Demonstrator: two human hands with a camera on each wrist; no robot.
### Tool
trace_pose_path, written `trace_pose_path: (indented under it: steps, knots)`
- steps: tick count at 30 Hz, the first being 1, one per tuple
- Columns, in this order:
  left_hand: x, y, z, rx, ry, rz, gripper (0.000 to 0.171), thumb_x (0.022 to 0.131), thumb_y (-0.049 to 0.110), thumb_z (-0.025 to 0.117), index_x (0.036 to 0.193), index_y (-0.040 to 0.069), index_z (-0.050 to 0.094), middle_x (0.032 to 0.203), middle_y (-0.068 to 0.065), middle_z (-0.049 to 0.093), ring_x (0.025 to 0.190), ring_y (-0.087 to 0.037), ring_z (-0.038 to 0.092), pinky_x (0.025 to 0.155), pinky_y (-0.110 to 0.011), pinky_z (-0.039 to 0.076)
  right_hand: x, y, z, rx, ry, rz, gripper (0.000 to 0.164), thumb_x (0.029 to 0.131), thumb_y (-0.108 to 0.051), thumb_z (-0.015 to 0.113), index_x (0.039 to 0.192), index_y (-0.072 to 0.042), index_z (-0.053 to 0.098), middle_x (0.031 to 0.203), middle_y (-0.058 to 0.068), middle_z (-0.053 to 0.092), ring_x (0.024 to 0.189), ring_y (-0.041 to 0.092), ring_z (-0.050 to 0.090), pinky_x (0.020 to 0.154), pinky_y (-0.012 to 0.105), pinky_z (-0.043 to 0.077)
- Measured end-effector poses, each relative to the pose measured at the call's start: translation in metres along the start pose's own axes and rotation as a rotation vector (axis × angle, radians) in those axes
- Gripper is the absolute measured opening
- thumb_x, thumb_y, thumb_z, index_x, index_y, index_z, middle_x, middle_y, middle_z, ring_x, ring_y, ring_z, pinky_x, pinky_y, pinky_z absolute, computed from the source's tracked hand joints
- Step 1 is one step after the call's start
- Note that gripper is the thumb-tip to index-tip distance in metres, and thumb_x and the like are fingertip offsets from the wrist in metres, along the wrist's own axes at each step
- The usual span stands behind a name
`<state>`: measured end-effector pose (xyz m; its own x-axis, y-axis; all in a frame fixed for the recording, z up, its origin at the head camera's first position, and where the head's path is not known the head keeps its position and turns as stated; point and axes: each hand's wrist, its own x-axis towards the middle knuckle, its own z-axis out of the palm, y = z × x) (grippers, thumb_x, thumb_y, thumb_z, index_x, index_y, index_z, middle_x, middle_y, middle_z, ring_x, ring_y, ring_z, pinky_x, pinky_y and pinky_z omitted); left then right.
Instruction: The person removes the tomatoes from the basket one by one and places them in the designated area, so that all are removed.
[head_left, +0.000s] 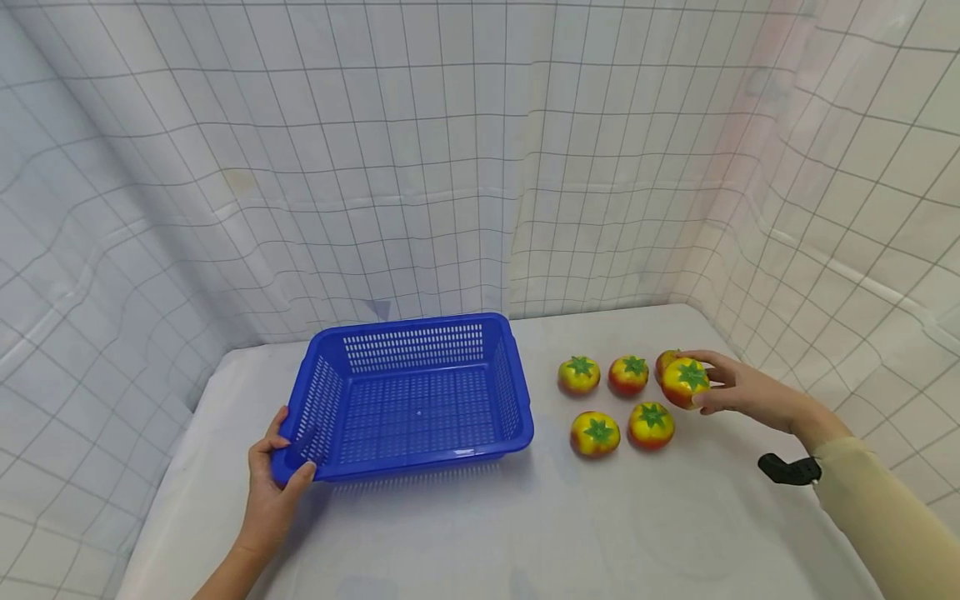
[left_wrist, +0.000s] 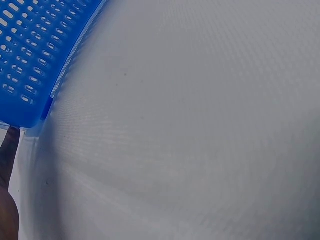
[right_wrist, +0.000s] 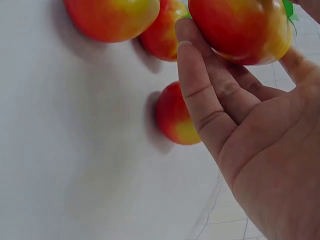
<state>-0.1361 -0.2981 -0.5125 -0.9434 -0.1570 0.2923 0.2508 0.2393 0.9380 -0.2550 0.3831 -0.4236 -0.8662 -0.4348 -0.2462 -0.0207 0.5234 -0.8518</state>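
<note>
On the right, my right hand (head_left: 738,387) holds a red-and-yellow tomato (head_left: 685,382) with a green star-shaped top between thumb and fingers. The right wrist view shows the same tomato (right_wrist: 242,30) against the fingertips, above the table. Partly hidden behind it is another tomato (head_left: 666,363). Several more lie to its left, among them a back tomato (head_left: 579,376) and a front tomato (head_left: 596,434). My left hand (head_left: 272,492) grips the near left corner of a blue plastic basket (head_left: 416,454), thumb on the rim. Only a perforated basket side (left_wrist: 37,55) and part of that hand appear in the left wrist view.
A white cloth covers the table (head_left: 450,542). Grid-patterned white curtains (head_left: 420,167) enclose it at the back and both sides. A black strap (head_left: 790,469) sticks out from the right wrist.
</note>
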Motion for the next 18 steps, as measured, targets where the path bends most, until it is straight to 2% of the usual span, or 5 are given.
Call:
trace_pose_path:
  steps: [6, 12, 18]
  knots:
    - [0.000, 0.000, -0.001, -0.002, -0.011, -0.009, 0.046, 0.099, -0.004, 0.056, 0.128, 0.015, 0.026, 0.170, 0.005, 0.009, 0.154, -0.023, 0.012, 0.101, -0.007, 0.034, -0.007, 0.012, 0.000, -0.026, 0.041, 0.047, 0.077, 0.098, -0.031, 0.066, 0.160, -0.018, 0.022, 0.156, 0.027, 0.030, 0.128, 0.040, 0.049, 0.093, 0.034, 0.052]
    - [0.000, 0.000, -0.001, 0.000, -0.005, -0.009, 0.046, 0.098, -0.005, 0.056, 0.127, 0.014, 0.026, 0.170, 0.004, 0.010, 0.153, -0.024, 0.013, 0.101, -0.007, 0.035, -0.014, 0.019, 0.001, -0.036, 0.067, 0.078, 0.081, 0.096, -0.033, 0.068, 0.160, -0.017, 0.020, 0.154, 0.032, 0.029, 0.117, 0.036, 0.061, 0.095, 0.037, 0.051]
    - [0.001, -0.001, -0.001, 0.014, -0.007, -0.008, 0.046, 0.098, -0.003, 0.057, 0.127, 0.015, 0.026, 0.171, 0.003, 0.009, 0.154, -0.023, 0.012, 0.102, -0.008, 0.034, -0.019, 0.033, 0.002, -0.028, 0.087, 0.109, 0.082, 0.097, -0.033, 0.067, 0.161, -0.014, 0.019, 0.150, 0.036, 0.031, 0.107, 0.036, 0.067, 0.090, 0.030, 0.052]
